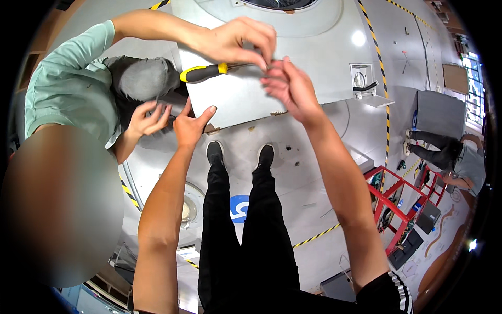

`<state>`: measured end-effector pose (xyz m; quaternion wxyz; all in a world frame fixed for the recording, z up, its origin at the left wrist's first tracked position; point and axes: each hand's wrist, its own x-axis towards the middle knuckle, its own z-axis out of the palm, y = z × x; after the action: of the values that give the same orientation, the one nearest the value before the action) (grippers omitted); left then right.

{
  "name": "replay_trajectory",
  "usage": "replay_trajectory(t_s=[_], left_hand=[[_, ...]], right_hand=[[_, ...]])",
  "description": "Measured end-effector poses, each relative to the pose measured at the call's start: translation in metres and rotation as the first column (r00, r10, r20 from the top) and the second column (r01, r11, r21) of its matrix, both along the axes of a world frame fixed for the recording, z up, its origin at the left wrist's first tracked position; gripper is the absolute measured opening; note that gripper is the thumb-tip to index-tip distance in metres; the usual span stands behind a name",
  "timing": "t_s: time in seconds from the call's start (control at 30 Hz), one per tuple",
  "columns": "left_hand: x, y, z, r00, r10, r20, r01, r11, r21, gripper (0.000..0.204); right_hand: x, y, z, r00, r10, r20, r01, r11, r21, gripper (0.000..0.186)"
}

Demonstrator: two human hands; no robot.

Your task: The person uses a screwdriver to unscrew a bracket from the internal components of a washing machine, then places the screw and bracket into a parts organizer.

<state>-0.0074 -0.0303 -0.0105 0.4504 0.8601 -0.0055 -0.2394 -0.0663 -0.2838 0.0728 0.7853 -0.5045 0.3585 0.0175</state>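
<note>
A white front-loading washing machine lies in front of me, its front facing up. My left hand is at its near left corner, thumb over the edge and fingers stretched along the side. My right hand hovers above the panel, its fingers blurred and loosely bent. Its fingertips meet those of a co-worker's hand; anything small between them cannot be made out. Under that hand a yellow-and-black screwdriver lies across the panel, its shaft partly hidden. The co-worker's other hand is beside my left one.
A small hatch stands open on the panel's right, its flap folded out. The co-worker crouches at the left. A red metal frame with tools stands at the right, near another person. Yellow-and-black tape marks the floor.
</note>
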Motion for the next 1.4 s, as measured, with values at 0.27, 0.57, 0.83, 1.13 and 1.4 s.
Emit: replay_trajectory(t_s=[0.27,0.57,0.83,1.13,1.4], left_hand=[[0.002,0.001,-0.007,0.999,-0.002,-0.048,0.001,1.000,-0.026,0.082],[0.003,0.001,-0.002,1.000,-0.003,-0.012,0.003,1.000,-0.026,0.088],[0.003,0.001,-0.002,1.000,0.002,-0.011,-0.002,0.999,0.049,0.089],[0.007,-0.001,0.014,0.994,-0.019,-0.108,0.028,0.996,0.086,0.091],[0.007,0.001,0.006,0.998,-0.031,-0.049,0.035,0.997,0.073,0.092]], right_hand=[[0.023,0.021,-0.006,0.967,-0.249,0.055,0.206,0.889,0.410,0.052],[0.031,0.027,-0.006,0.916,-0.400,0.015,0.305,0.721,0.622,0.036],[0.016,0.009,-0.018,0.993,-0.112,-0.025,0.114,0.946,0.303,0.023],[0.049,0.011,-0.015,0.777,0.339,-0.530,-0.486,-0.212,-0.848,0.015],[0.041,0.008,0.007,0.513,0.520,-0.683,-0.516,-0.449,-0.729,0.018]])
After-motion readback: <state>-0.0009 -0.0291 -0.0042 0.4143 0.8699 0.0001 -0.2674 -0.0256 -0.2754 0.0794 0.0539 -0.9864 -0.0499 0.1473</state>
